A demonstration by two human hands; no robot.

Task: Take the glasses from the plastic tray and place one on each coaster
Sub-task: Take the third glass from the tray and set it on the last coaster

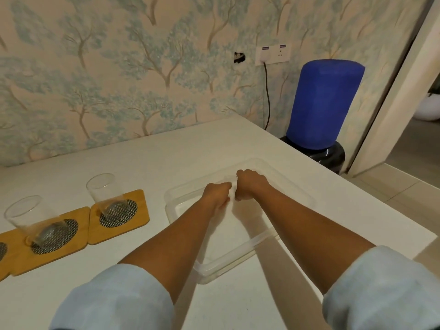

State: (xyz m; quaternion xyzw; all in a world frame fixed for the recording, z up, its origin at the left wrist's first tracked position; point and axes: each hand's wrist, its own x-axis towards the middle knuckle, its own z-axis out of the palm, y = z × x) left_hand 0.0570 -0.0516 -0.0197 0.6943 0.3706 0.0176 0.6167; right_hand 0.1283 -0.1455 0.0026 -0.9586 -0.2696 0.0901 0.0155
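Observation:
The clear plastic tray lies on the white table, right of centre. Both my hands are inside it near its far wall, almost touching. My right hand is curled into a fist around a faint clear glass that barely shows between the hands. My left hand rests fingertips against the same spot; its grip is hidden. One glass stands on a wooden coaster to the left. A second glass stands on the adjoining coaster. A third coaster is cut off by the left edge.
A patterned wall runs along the table's far side. Past the table's right corner stands a blue water bottle on a black dispenser, with a power cable hanging from a wall socket. The table's right edge drops to a tiled floor.

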